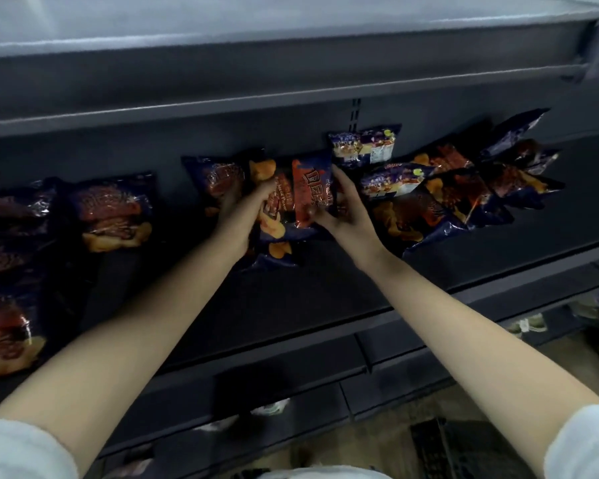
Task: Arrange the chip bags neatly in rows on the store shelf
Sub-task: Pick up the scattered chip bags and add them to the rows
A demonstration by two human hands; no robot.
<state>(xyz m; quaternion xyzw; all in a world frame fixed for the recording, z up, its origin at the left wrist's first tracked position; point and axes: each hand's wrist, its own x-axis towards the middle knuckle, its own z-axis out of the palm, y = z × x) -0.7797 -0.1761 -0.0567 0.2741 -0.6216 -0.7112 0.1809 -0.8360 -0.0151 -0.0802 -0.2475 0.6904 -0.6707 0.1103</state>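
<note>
A dark blue chip bag (296, 198) with red-orange print stands in the middle of the dark shelf (325, 288). My left hand (248, 209) grips its left edge and my right hand (343, 209) holds its right edge, thumb on the front. Behind it on the left leans another bag (215, 181), and one more lies under it (274, 254). Two bags lie flat further left (115, 212), with more at the far left edge (4, 305). A loose heap of several bags (457, 188) lies to the right.
An upper shelf (291, 95) overhangs the bags. The front half of the dark shelf is bare. Lower shelves (325, 382) with a few items sit below, and a black crate (464, 451) stands on the floor at the lower right.
</note>
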